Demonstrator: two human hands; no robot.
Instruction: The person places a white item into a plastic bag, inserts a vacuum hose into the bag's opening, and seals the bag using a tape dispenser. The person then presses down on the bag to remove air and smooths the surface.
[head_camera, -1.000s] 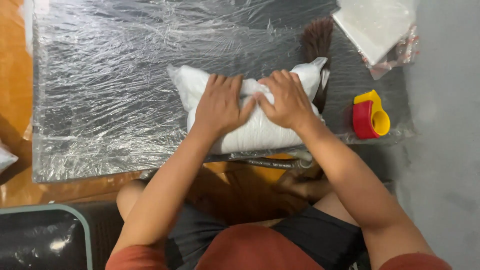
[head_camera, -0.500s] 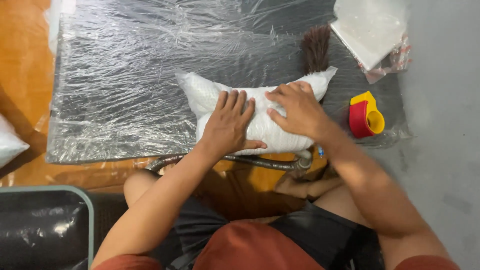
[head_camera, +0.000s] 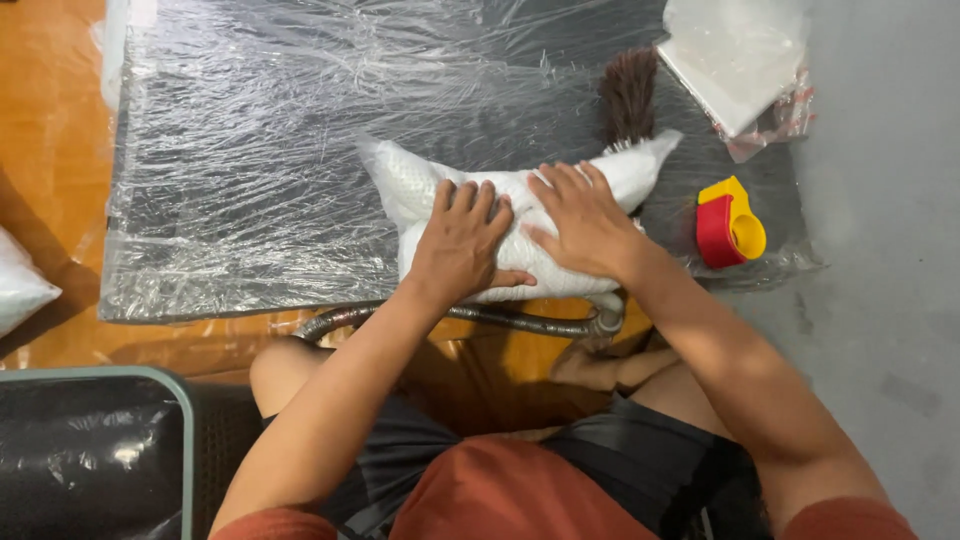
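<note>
White bag (head_camera: 520, 215) at frame centre lies pressed under left hand (head_camera: 462, 242) and right hand (head_camera: 585, 222), both open-palmed, gripping nothing.

A white bag (head_camera: 520, 215) with a fine mesh-like texture lies at centre frame on a dark grey mat (head_camera: 280, 170) covered in clear, glinting plastic film. A dark brown brush (head_camera: 628, 98) sits at upper centre right. At right, a red and yellow tape dispenser (head_camera: 730, 222). The floor (head_camera: 50, 150) at left is orange-brown; at right it is grey.
</note>
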